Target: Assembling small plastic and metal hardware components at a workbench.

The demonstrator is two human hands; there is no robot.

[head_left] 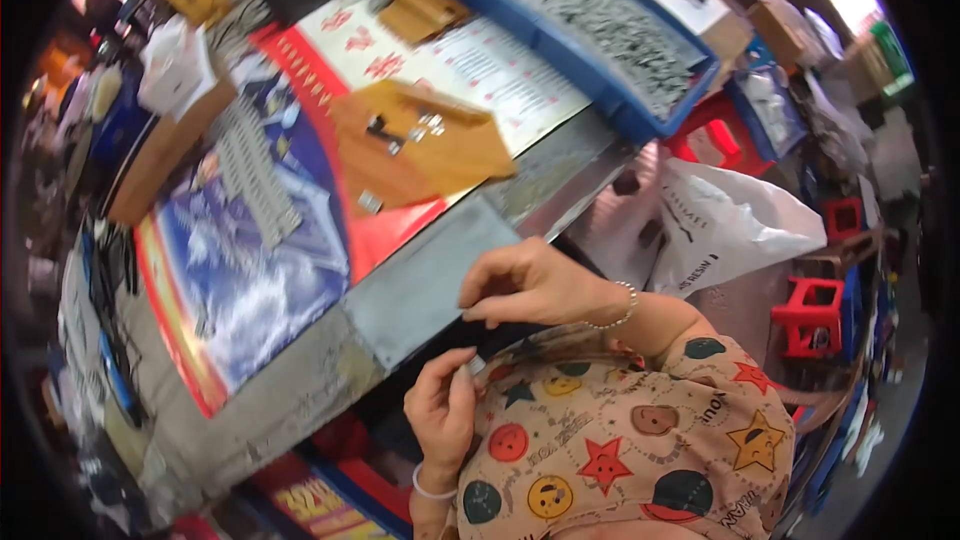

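My left hand [440,405] is closed, a small silvery piece [476,365] pinched between thumb and fingertips, low beside the table's near edge. Just above and to the right, my right hand [540,285] curls its fingers toward the thumb. Whatever those fingers hold, if anything, is too small to make out. The two hands are apart. Beyond them a smooth grey sheet [430,285] lies along the table edge. Several small metal pieces [430,125] and some dark ones rest on a brown paper sheet [440,165] farther back.
At the back, a long blue tray [655,130] holds many small grey parts [600,20]. A colourful poster [255,310] covers the table's left, with strips of grey parts [250,165] on it. To the right are a white plastic bag [730,225] and a red stool [810,315].
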